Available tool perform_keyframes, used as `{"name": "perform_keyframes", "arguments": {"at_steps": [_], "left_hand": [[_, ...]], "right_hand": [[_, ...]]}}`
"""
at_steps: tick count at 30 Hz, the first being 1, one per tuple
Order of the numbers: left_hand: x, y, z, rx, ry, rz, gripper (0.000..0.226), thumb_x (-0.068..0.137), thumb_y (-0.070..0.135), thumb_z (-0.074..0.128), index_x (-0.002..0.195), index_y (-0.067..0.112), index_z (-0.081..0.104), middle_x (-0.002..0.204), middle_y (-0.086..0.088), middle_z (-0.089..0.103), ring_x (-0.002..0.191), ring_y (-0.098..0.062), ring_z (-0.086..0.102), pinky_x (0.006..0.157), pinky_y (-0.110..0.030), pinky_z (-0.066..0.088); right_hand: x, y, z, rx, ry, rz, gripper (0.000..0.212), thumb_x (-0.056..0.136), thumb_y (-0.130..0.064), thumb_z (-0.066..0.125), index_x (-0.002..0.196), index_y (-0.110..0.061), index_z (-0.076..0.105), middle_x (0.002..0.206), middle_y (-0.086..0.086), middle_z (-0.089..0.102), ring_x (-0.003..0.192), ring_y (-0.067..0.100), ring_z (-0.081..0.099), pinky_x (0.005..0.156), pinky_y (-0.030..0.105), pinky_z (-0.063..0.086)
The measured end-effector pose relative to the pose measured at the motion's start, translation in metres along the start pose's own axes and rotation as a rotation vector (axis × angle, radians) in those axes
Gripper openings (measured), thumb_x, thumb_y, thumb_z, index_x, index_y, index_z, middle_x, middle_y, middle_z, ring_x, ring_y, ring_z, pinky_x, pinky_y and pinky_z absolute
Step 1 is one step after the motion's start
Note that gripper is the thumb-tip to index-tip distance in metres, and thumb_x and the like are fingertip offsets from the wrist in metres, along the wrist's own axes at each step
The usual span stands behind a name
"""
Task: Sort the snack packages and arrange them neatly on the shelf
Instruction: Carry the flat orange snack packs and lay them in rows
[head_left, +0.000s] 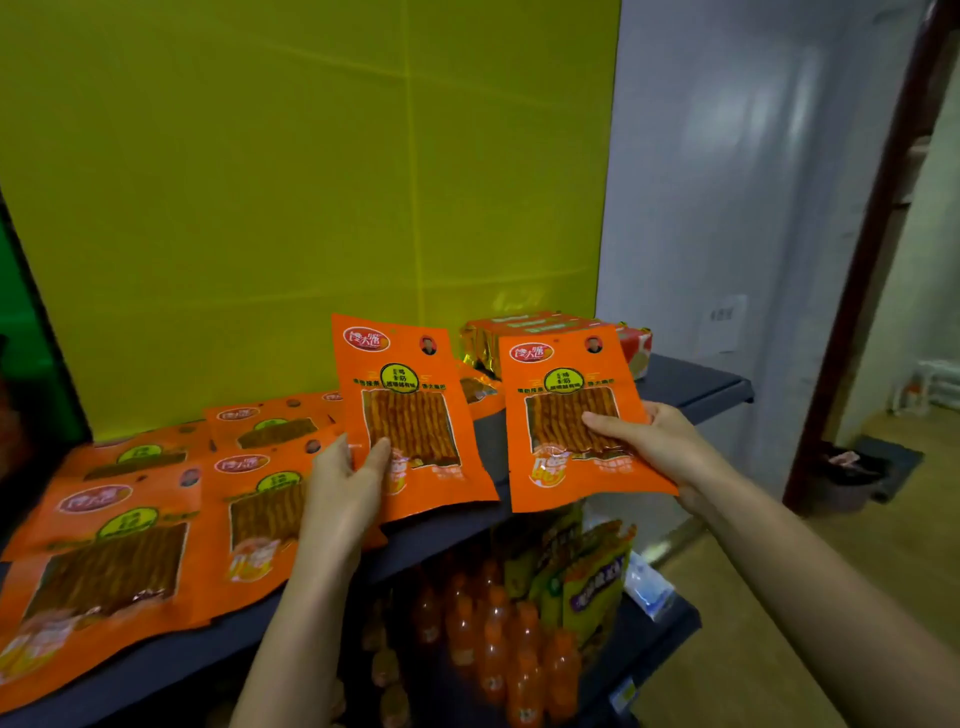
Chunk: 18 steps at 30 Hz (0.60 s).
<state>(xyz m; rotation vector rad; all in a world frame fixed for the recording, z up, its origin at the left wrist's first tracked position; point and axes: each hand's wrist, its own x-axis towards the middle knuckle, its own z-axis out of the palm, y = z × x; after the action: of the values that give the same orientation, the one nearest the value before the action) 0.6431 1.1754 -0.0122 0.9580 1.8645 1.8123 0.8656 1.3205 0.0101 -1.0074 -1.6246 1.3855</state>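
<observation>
Holding one orange packet (415, 415) in the left hand (343, 483) and another (576, 415) in the right hand (649, 441) above the shelf (691, 384), she risks overhanging packs sliding off the front edge.

The orange snack packs (415, 415) have Chinese print, a red oval logo and a green circle, all too blurry to read.

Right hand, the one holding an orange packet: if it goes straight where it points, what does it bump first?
Likely the other orange snack packet, which the left hand holds up. The right hand points leftward toward it across a narrow gap, though depth is unclear.
</observation>
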Motion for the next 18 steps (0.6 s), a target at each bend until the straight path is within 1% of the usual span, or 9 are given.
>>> {"name": "perform_keyframes", "arguments": {"at_steps": [2,4,5,8,11,13,15,16,18], "left_hand": [[0.01,-0.009,0.003,0.089,0.049,0.007,0.029,0.085,0.041,0.056,0.102,0.019,0.062,0.103,-0.008,0.07,0.093,-0.027,0.067,0.088,-0.047,0.052],[0.014,-0.012,0.009,0.17,0.085,0.011,0.013,0.088,0.035,0.056,0.091,0.024,0.062,0.099,-0.007,0.07,0.092,-0.028,0.067,0.088,-0.052,0.051],[0.013,-0.01,0.011,0.192,0.088,0.014,0.007,0.091,0.027,0.055,0.087,0.025,0.06,0.096,-0.007,0.07,0.091,-0.027,0.067,0.088,-0.052,0.052],[0.011,-0.004,0.023,0.246,0.133,0.021,0.012,0.094,0.017,0.053,0.087,0.026,0.058,0.093,-0.003,0.068,0.092,-0.025,0.065,0.089,-0.045,0.051],[0.014,-0.004,0.034,0.346,0.212,0.02,0.018,0.092,0.014,0.055,0.079,0.027,0.055,0.084,0.005,0.064,0.092,-0.025,0.063,0.085,-0.037,0.049],[0.016,-0.003,0.04,0.43,0.257,0.022,0.008,0.091,0.013,0.055,0.092,0.02,0.06,0.096,-0.004,0.066,0.099,-0.03,0.061,0.088,-0.038,0.046],[0.018,-0.002,0.047,0.565,0.306,0.006,0.023,0.091,0.016,0.055,0.113,0.007,0.058,0.114,-0.014,0.064,0.108,-0.034,0.057,0.092,-0.04,0.044],[0.019,-0.001,0.05,0.632,0.32,-0.023,0.029,0.092,0.018,0.054,0.117,0.004,0.054,0.118,-0.018,0.062,0.111,-0.037,0.055,0.092,-0.041,0.043],[0.018,0.001,0.058,0.769,0.318,-0.07,0.024,0.093,0.023,0.053,0.108,0.005,0.048,0.114,-0.022,0.06,0.108,-0.041,0.055,0.083,-0.039,0.041]], "right_hand": [[0.019,0.001,0.0,0.004,-0.045,-0.002,0.015,0.081,-0.025,0.071,0.095,-0.021,0.066,0.082,-0.002,0.072,0.055,0.004,0.069,0.049,0.015,0.052],[0.039,0.004,0.002,-0.006,-0.101,0.004,0.018,0.081,-0.025,0.071,0.098,-0.021,0.066,0.084,-0.003,0.073,0.058,0.005,0.07,0.05,0.016,0.052],[0.046,0.006,0.003,-0.014,-0.121,0.003,0.021,0.081,-0.025,0.072,0.1,-0.02,0.067,0.085,-0.002,0.073,0.06,0.006,0.071,0.052,0.017,0.053],[0.069,0.011,0.008,-0.029,-0.201,0.01,0.027,0.081,-0.026,0.071,0.106,-0.019,0.066,0.093,0.001,0.073,0.075,0.013,0.071,0.062,0.023,0.054],[0.087,0.013,0.01,-0.042,-0.28,0.005,0.023,0.083,-0.025,0.07,0.105,-0.021,0.065,0.092,-0.002,0.072,0.078,0.011,0.069,0.058,0.02,0.052],[0.097,0.014,0.011,-0.04,-0.328,0.004,0.024,0.083,-0.024,0.07,0.106,-0.02,0.065,0.094,-0.001,0.072,0.08,0.011,0.069,0.058,0.02,0.051],[0.105,0.016,0.012,-0.056,-0.375,0.002,0.025,0.083,-0.023,0.07,0.107,-0.018,0.065,0.096,0.001,0.072,0.083,0.012,0.069,0.06,0.021,0.051],[0.109,0.018,0.014,-0.066,-0.395,-0.002,0.025,0.083,-0.023,0.07,0.107,-0.017,0.065,0.097,0.001,0.072,0.084,0.013,0.069,0.061,0.021,0.051],[0.117,0.021,0.016,-0.086,-0.428,-0.011,0.026,0.083,-0.023,0.07,0.107,-0.015,0.066,0.098,0.002,0.072,0.086,0.015,0.069,0.065,0.023,0.052]]}}
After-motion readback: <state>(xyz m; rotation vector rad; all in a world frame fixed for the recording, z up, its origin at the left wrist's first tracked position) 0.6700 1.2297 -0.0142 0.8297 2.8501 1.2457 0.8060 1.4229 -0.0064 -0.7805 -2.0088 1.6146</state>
